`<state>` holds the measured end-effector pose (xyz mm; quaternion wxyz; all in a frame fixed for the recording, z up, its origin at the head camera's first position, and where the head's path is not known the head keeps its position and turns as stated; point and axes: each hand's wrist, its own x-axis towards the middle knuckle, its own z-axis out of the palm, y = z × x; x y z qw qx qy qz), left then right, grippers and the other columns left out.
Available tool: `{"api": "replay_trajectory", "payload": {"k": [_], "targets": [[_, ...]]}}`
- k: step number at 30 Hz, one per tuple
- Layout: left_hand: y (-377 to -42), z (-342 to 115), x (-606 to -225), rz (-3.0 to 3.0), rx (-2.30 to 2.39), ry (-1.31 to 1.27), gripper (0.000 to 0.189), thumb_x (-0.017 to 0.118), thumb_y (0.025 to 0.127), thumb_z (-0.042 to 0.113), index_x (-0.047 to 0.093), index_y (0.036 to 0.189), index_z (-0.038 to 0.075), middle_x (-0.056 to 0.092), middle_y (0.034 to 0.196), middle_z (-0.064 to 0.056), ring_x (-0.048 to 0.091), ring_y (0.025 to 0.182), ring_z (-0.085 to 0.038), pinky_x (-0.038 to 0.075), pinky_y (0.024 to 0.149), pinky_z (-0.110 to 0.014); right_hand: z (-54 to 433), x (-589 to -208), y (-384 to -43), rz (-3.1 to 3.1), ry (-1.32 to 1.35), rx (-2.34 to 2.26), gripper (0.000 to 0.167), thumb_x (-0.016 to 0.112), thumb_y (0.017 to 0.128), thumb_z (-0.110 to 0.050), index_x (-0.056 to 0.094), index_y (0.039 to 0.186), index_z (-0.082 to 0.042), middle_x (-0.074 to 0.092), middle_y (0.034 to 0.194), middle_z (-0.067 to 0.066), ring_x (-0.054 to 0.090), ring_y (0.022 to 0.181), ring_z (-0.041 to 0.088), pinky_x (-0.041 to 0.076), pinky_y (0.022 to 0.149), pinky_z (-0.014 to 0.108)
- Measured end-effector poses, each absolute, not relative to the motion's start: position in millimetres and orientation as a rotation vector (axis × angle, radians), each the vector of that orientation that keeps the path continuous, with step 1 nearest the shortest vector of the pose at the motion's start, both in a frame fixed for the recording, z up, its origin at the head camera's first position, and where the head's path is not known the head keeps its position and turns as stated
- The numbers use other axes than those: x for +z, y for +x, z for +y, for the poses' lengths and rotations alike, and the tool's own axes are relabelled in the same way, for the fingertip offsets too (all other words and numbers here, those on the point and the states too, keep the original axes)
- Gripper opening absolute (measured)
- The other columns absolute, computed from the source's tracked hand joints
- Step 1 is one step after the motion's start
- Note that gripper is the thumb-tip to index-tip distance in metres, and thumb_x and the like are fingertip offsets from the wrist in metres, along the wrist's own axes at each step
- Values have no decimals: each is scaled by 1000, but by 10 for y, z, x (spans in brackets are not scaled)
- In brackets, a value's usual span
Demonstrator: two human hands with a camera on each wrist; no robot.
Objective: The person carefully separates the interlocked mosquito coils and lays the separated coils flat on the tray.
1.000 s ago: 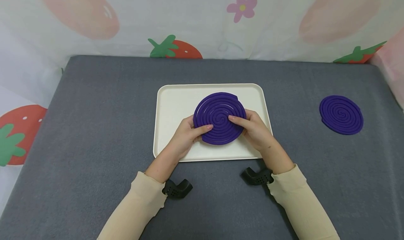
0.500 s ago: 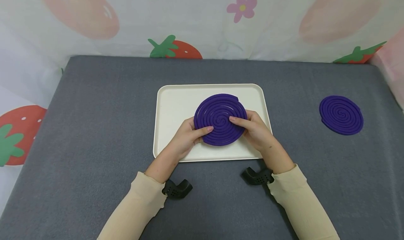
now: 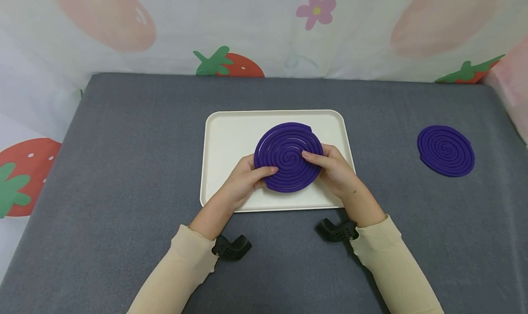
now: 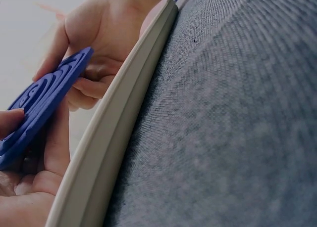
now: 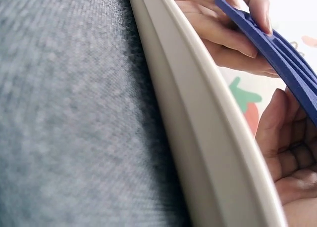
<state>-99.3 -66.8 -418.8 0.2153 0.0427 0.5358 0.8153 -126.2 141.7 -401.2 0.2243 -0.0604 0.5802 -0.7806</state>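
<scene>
Both hands hold a round purple spiral coaster (image 3: 284, 137) above a cream tray (image 3: 231, 126) in the head view. My left hand (image 3: 242, 180) pinches its lower left side, thumb on top and fingers underneath. At the right side my right hand (image 3: 336, 173) grips it the same way, with the thumb lying near the spiral's centre. The left wrist view shows the coaster (image 4: 47, 96) raised and tilted, apart from the tray rim (image 4: 106, 123). Fingers curl beneath it in the right wrist view, where the coaster (image 5: 277, 54) appears edge-on. Most fingers are hidden under it in the head view.
A second purple spiral coaster (image 3: 446, 151) lies flat on the grey cloth-covered table (image 3: 123, 176), well to the right of the tray. Behind the table's far edge hangs a pale curtain (image 3: 264, 20) printed with strawberries and a flower.
The held coaster has shifted very slightly down and right, toward the person. My right thumb has slid a little to the right on it. Tray and second coaster stay put.
</scene>
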Motion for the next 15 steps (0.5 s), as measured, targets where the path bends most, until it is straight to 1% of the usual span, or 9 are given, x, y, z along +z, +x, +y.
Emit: {"api": "replay_trajectory", "payload": {"k": [6, 15], "targets": [[-995, -665, -4185, 1497, 2253, 119, 41, 51, 88, -7, 42, 127, -17, 64, 102, -8, 65, 89, -13, 55, 82, -33, 1423, -4023, -1268, 1584, -174, -2167, 30, 45, 93, 3, 69, 85, -12, 69, 79, 0, 64, 71, 8, 53, 67, 21], [-998, -667, -4185, 1505, 2249, 133, 41, 51, 88, -7, 42, 127, -17, 64, 104, -10, 65, 88, -14, 55, 81, -35, 1447, -4031, -1275, 1542, -194, -2170, 28, 47, 94, 1, 71, 83, -12, 69, 78, 1, 65, 70, 8, 53, 66, 21]]}}
